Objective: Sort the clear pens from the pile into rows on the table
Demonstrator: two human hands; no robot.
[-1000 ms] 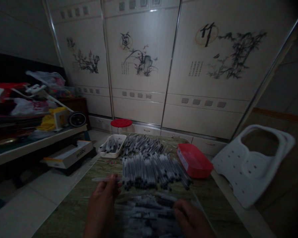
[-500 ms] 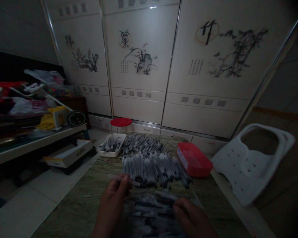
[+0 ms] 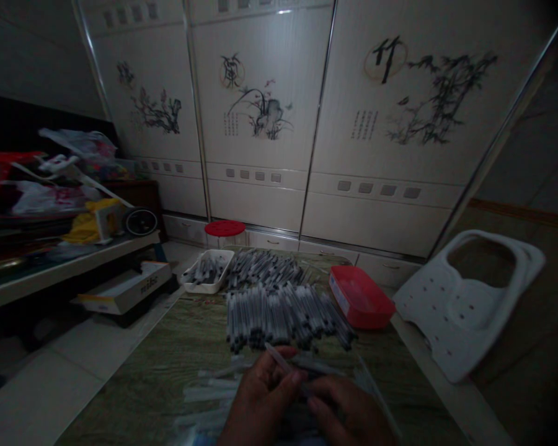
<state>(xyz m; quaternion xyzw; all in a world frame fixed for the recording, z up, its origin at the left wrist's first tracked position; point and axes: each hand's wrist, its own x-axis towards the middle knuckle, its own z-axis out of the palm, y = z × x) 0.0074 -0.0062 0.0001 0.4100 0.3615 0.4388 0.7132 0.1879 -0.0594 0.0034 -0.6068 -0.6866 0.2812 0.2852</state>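
Your left hand (image 3: 260,399) is closed, gripping a slim translucent pen tube (image 3: 278,357) between thumb and fingers. The tube is tilted, its far end pointing up and toward the far left of the table (image 3: 153,365); it is held above the middle of the table's near part. Your right hand (image 3: 351,409) is curled beside the tube's near end, fingertips close to your left thumb; whether it grips the tube cannot be told, as the fingers hide the contact.

Beneath and to the left of your left hand, loose pale tubes (image 3: 209,394) lie roughly parallel to the table's near edge; those under your palms are largely hidden. Just beyond your hands, a dense row of clear pens (image 3: 279,313) lies side by side, dark ends toward you. Behind it, a looser heap of pens (image 3: 265,266) reaches toward the table's far edge.

At the far left corner, a white tray (image 3: 208,288) contains further pens. Along the right edge, toward the far right corner, stands a red plastic bin (image 3: 369,316). Lighting is dim; fine detail on the pens is unreadable.
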